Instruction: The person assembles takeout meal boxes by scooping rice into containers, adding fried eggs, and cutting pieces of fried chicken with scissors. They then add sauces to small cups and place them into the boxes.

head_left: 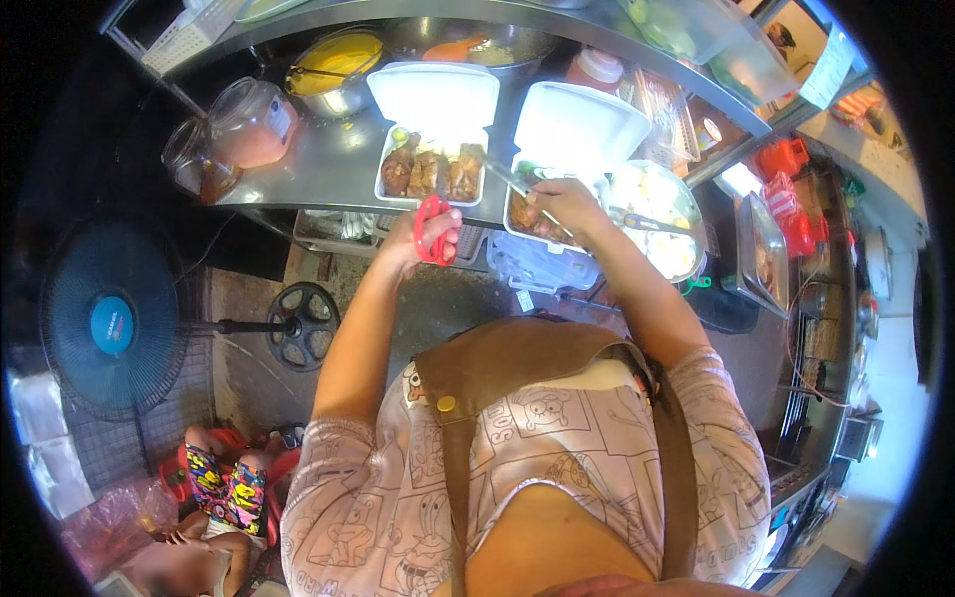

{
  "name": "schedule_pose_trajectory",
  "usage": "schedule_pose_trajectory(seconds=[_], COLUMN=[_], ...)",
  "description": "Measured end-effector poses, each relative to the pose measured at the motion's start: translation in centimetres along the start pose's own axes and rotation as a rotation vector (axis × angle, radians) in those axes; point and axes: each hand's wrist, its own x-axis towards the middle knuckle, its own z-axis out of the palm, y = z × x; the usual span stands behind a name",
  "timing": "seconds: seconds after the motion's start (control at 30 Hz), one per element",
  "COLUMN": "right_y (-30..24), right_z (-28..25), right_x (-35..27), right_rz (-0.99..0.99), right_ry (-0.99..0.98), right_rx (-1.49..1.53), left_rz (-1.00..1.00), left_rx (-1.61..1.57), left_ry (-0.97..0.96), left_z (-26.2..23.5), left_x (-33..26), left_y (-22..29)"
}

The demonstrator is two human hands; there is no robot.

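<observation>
My left hand (405, 245) is closed round the red handles of a pair of scissors (432, 231), in front of the left foam box (386, 186). That box lies with its lid up and holds browned pieces of meat (430, 173) and a green slice. My right hand (569, 207) grips slim metal tongs (509, 177) over a second foam box (582, 119), also lid up. Browned meat (522, 214) shows in it, partly covered by my hand. One end of the tongs points toward the left box's right edge.
Right of the boxes stands a bowl of peeled eggs (681, 257) with a metal utensil across it. A pot of yellow food (343, 58) and clear jars (254, 124) are at the back left. A shelf (398, 18) overhangs the counter; a fan (111, 323) and a seated person are left.
</observation>
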Motion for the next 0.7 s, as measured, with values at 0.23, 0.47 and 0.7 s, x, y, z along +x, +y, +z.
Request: schedule_pose_trajectory(seconds=[0.23, 0.47, 0.7], right_y=[1.3, 8.4, 21.6], right_z=[-5.9, -19.2, -33.8], right_x=[-3.9, -13.0, -23.2], right_rz=[-0.174, -0.251, -0.067], right_ry=[0.031, 0.346, 1.058], right_rx=[0.282, 0.182, -0.010], left_rz=[0.073, 0.212, 0.118], left_rx=[0.039, -0.114, 0.250], left_ry=[0.104, 0.159, 0.100], left_z=[-0.6, 7.6, 20.6], left_x=[-0.7, -2.7, 0.3], left_y=[-2.6, -0.9, -4.2])
